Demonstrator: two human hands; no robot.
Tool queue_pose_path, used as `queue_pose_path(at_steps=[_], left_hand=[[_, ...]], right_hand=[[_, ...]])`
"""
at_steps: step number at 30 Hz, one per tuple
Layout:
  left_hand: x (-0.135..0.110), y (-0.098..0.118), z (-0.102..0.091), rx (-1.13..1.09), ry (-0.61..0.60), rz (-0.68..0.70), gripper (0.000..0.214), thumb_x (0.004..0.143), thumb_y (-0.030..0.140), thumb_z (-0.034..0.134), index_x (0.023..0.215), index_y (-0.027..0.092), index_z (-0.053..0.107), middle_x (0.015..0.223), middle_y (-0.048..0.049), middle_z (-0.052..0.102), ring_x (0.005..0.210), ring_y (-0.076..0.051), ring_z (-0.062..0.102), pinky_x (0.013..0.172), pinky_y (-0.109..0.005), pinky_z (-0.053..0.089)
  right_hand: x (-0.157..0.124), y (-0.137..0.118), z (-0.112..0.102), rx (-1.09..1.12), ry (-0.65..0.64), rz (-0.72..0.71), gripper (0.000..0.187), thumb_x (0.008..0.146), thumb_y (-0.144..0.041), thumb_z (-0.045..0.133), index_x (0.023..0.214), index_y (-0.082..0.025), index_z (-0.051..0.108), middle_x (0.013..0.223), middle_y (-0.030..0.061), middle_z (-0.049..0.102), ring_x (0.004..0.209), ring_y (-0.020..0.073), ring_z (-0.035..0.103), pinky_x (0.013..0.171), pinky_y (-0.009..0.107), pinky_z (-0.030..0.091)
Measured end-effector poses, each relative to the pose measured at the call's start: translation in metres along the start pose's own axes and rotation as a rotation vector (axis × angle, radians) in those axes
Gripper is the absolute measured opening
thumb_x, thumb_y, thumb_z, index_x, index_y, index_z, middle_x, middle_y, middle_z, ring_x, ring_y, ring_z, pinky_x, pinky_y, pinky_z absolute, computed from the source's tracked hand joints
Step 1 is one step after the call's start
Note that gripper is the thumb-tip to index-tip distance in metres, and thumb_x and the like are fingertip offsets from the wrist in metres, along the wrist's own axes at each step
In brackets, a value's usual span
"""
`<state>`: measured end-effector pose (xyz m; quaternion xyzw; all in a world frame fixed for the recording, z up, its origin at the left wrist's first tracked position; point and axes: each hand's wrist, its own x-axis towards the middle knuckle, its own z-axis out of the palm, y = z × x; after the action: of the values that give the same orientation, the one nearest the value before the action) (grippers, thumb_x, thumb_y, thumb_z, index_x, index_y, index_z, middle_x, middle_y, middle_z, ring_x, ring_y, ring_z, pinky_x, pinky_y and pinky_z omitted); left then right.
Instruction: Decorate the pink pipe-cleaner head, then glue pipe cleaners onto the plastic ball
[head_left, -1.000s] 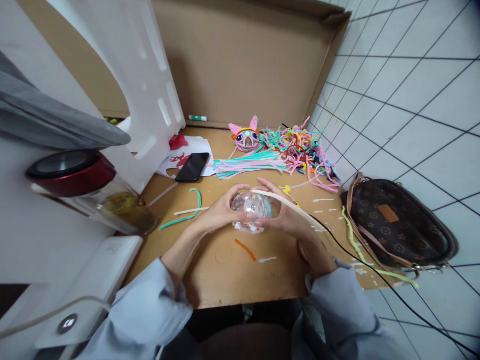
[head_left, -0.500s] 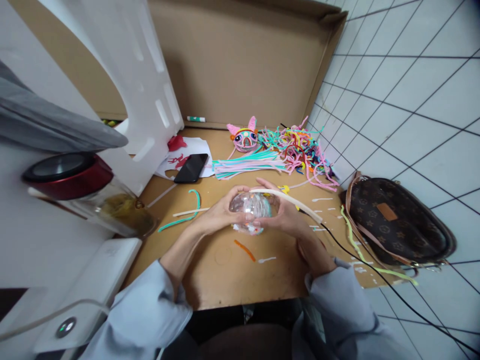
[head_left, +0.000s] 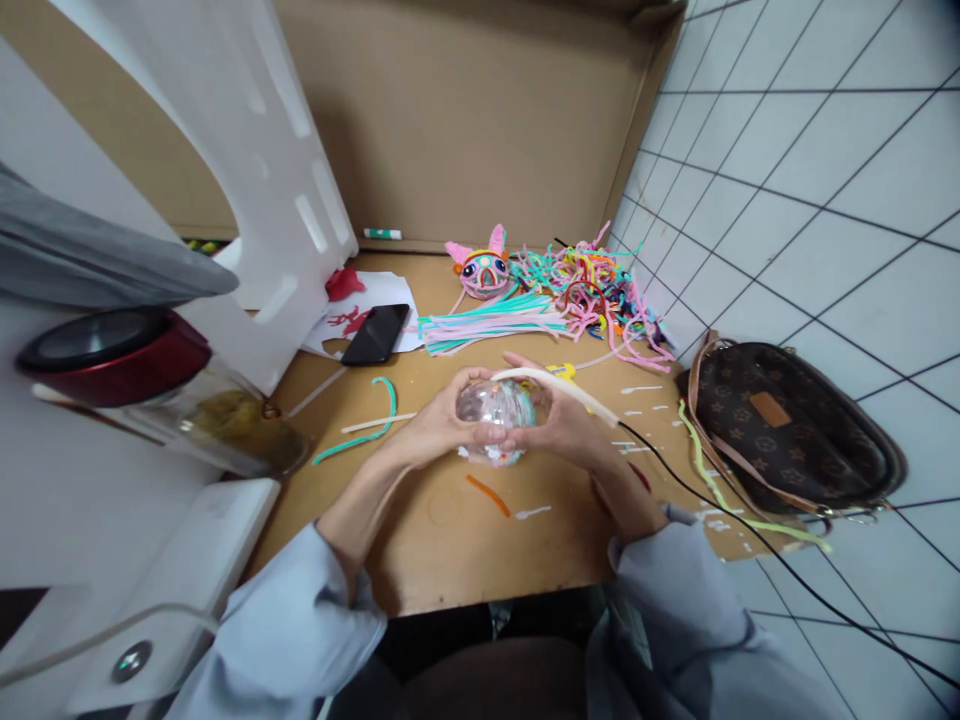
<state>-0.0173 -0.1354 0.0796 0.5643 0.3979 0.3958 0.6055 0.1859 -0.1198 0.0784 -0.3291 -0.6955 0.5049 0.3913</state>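
Observation:
A clear plastic ball [head_left: 491, 412] is held between my two hands low over the table, with pale and turquoise fuzzy material around its right part. My left hand [head_left: 442, 415] wraps round the left side, its thumb across the front. From the right, my right hand [head_left: 566, 425] curls round the ball, and the two thumbs meet in front. A thick white fuzzy strip [head_left: 581, 397] arches from the ball's top over my right hand. Behind that hand a yellow object [head_left: 561, 372] is partly hidden. A black cord [head_left: 705, 495] runs off to the lower right.
A turquoise pipe cleaner [head_left: 391, 400] and an orange piece [head_left: 489, 496] lie near my hands. Behind are a pipe cleaner bundle [head_left: 495, 322], a tangled heap [head_left: 600, 295], a pink-eared figure [head_left: 484, 272] and a phone [head_left: 376, 335]. A glass bottle [head_left: 232, 420] stands left, a brown bag [head_left: 795, 430] right.
The camera view has shifted slightly. The ball has turned a little between my hands, and the white strip now arches higher over my right hand. Both hands keep hold.

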Motion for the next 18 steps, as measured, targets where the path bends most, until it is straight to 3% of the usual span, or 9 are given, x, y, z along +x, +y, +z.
queue_pose_path(at_steps=[5, 11, 18], left_hand=[[0.0006, 0.0013, 0.0023, -0.033, 0.014, -0.025, 0.09, 0.046, 0.05, 0.092, 0.117, 0.021, 0.045, 0.1, -0.0026, 0.062, 0.089, -0.019, 0.061, 0.079, -0.03, 0.048], [0.0007, 0.0026, 0.0038, -0.028, 0.041, -0.034, 0.083, 0.048, 0.044, 0.091, 0.115, 0.02, 0.047, 0.101, -0.0037, 0.064, 0.096, -0.022, 0.062, 0.083, -0.032, 0.047], [0.0005, 0.0031, 0.0073, -0.114, 0.063, -0.033, 0.073, 0.051, 0.041, 0.089, 0.109, 0.021, 0.05, 0.093, -0.001, 0.064, 0.084, -0.018, 0.062, 0.077, -0.029, 0.047]], right_hand=[[0.0006, -0.0067, 0.0033, -0.048, 0.008, 0.013, 0.097, 0.052, -0.042, 0.094, 0.139, -0.021, 0.057, 0.143, 0.0119, 0.058, 0.136, 0.0316, 0.052, 0.113, 0.042, 0.044], [0.0009, -0.0097, 0.0061, -0.075, 0.03, -0.019, 0.093, 0.05, -0.045, 0.094, 0.134, -0.024, 0.061, 0.14, 0.0106, 0.06, 0.137, 0.0313, 0.051, 0.116, 0.044, 0.04], [0.0031, -0.0067, 0.008, -0.069, 0.067, -0.006, 0.104, 0.049, -0.051, 0.094, 0.141, -0.021, 0.055, 0.135, 0.0115, 0.063, 0.133, 0.032, 0.054, 0.115, 0.047, 0.041]])
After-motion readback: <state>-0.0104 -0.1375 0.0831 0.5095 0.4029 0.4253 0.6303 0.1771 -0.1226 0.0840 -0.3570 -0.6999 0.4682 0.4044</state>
